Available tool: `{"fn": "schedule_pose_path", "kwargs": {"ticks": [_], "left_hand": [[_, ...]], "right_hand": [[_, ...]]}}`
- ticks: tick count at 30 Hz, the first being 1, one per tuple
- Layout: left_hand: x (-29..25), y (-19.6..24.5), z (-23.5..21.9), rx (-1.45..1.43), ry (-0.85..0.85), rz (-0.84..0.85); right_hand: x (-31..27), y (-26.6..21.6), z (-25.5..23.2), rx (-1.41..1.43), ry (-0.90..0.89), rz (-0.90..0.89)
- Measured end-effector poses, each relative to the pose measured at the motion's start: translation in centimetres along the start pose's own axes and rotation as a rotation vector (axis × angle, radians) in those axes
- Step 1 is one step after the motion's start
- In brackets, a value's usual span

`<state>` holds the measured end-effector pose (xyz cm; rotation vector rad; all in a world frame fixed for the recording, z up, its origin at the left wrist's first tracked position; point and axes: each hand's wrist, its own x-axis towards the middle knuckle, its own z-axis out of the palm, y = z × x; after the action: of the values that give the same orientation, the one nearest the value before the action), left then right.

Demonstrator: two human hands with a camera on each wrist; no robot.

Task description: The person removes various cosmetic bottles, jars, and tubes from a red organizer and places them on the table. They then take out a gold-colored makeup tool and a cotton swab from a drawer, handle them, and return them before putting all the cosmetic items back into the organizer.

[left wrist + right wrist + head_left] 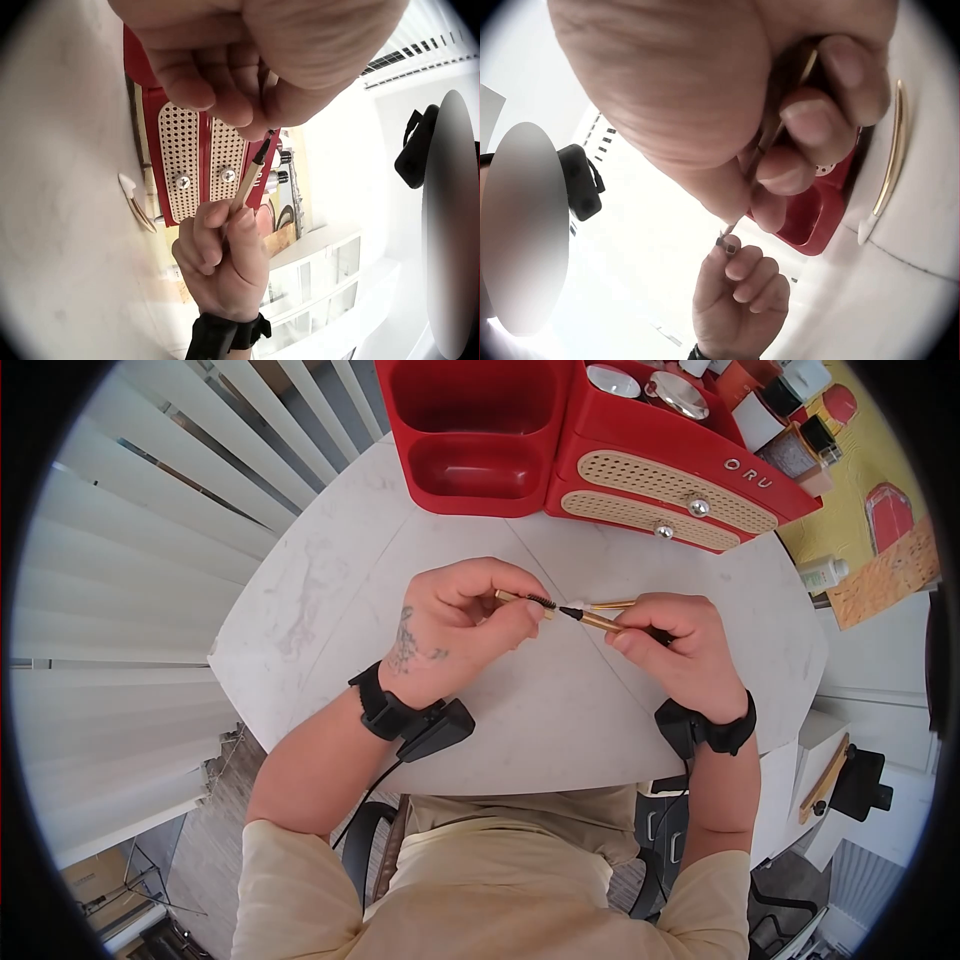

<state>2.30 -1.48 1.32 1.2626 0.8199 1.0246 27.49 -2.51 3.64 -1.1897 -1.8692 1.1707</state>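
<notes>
My left hand point(450, 620) pinches a short gold piece with a dark bristled spoolie point(541, 601) between thumb and fingertips; its other end is partly hidden by the fingers. In my right hand point(675, 645) I grip a slim gold makeup pencil point(600, 621), its black tip pointing left at the spoolie. The two tips sit close together over the table in the head view. Just beyond the pencil, a gold-handled brush point(614, 604) with a white tip lies on the table, seen more fully in the right wrist view as a curved gold handle point(892, 150).
A red organizer point(570, 480) with woven-front drawers and open bins stands at the table's far edge. Bottles and jars point(775, 420) crowd its top right. A small white bottle point(824, 573) is at the right edge. White vertical blinds point(150, 580) hang left of the marble-patterned table point(320, 620).
</notes>
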Motion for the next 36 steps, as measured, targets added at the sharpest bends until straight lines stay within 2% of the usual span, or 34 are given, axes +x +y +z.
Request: {"fn": "schedule_pose_path", "kwargs": {"ticks": [6,11,17,19,22,28,31,32,34,36], "left_hand": [[0.0,-0.2,0.1,0.084,0.007,0.081],[0.0,-0.3,0.0,0.082,0.015,0.062],[0.0,-0.2,0.0,0.057,0.021,0.037],[0.0,-0.2,0.0,0.056,0.021,0.039],[0.0,0.1,0.0,0.094,-0.015,0.063],[0.0,0.0,0.1,0.070,-0.021,0.062],[0.1,0.1,0.3,0.012,0.021,0.008],[0.1,0.2,0.3,0.030,0.019,0.005],[0.2,0.1,0.3,0.050,0.019,0.003],[0.3,-0.1,0.4,0.046,0.026,-0.014]], "right_hand": [[0.0,0.0,0.1,-0.027,0.000,-0.023],[0.0,0.0,0.2,-0.065,-0.011,-0.042],[0.1,-0.6,-0.1,-0.024,-0.085,0.016],[0.1,-1.2,-0.4,0.035,-0.169,0.121],[0.0,-1.3,-0.9,0.090,-0.230,0.179],[-0.2,-0.6,-0.3,0.216,-0.176,0.187],[0.0,-1.1,-0.6,0.218,-0.186,0.209],[0.0,-0.8,-0.5,0.216,-0.188,0.208],[0.0,-0.1,-0.1,0.120,-0.152,0.065],[0.1,-0.2,0.0,0.105,-0.145,0.074]]}}
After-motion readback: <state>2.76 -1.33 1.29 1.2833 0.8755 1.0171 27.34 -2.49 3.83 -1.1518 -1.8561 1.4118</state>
